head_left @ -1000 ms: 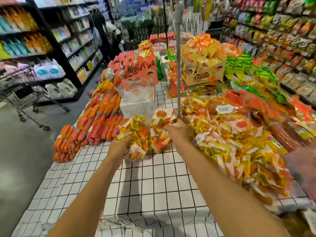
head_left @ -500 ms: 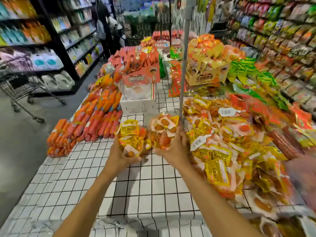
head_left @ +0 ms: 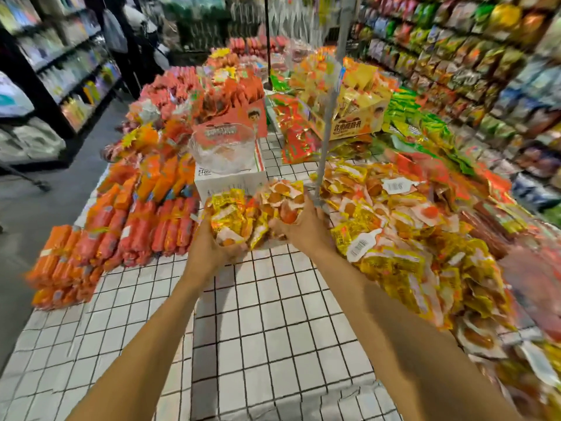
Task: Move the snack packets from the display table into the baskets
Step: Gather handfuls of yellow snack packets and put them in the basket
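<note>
Snack packets (head_left: 232, 215) in yellow and orange fill the left hand (head_left: 211, 249), whose fingers curl under the bunch. The right hand (head_left: 308, 230) grips a second bunch (head_left: 282, 197) of orange-and-white packets. Both hands are close together over the counter (head_left: 273, 314), which has a white grid-patterned cloth. A large pile (head_left: 400, 238) of similar packets lies on the counter just right of the right hand. Behind the hands a glass bowl (head_left: 223, 150) stands on a white box (head_left: 230, 180), and orange sausage packs (head_left: 121, 226) are stacked at left.
</note>
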